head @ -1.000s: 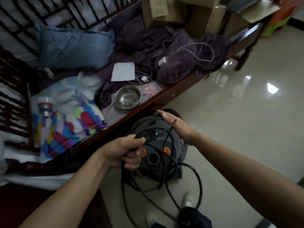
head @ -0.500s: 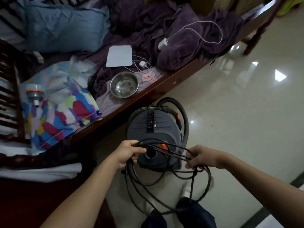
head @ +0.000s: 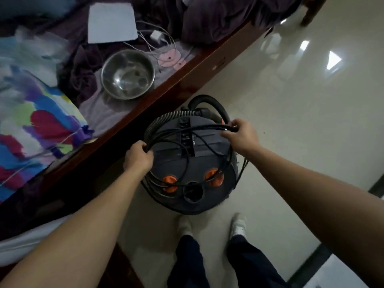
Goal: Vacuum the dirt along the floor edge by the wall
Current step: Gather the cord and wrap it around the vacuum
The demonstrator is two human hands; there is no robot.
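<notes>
Standing over a dark grey canister vacuum cleaner (head: 192, 163) on the pale tiled floor (head: 301, 113), a person held a coil of black power cord (head: 187, 129) across the top of the machine with both hands. The left hand (head: 138, 157), at 9 o'clock of the canister, was closed in a fist around the bunched loops of cord. The right hand (head: 241, 134), at 2 o'clock of the canister, had its fingers curled over the far end of the same loops, pinching them against the lid. Further loops hung down over the near side of the machine, crossing two orange knobs (head: 169, 181) and a round black port (head: 193, 191) between them. A ribbed grey hose (head: 166, 119) curved around the canister's far rim. The vacuum stood just beside a dark red wooden bed frame (head: 187, 80), which ran from 8 o'clock toward 1 o'clock in the frame. On the bed, at 11 o'clock from the canister, lay a steel bowl (head: 127, 74), a white sheet of paper (head: 111, 21), white charger cables (head: 158, 41) and a multicoloured quilt (head: 37, 113). White shoes (head: 239, 224) and dark trousers showed at 6 o'clock.
</notes>
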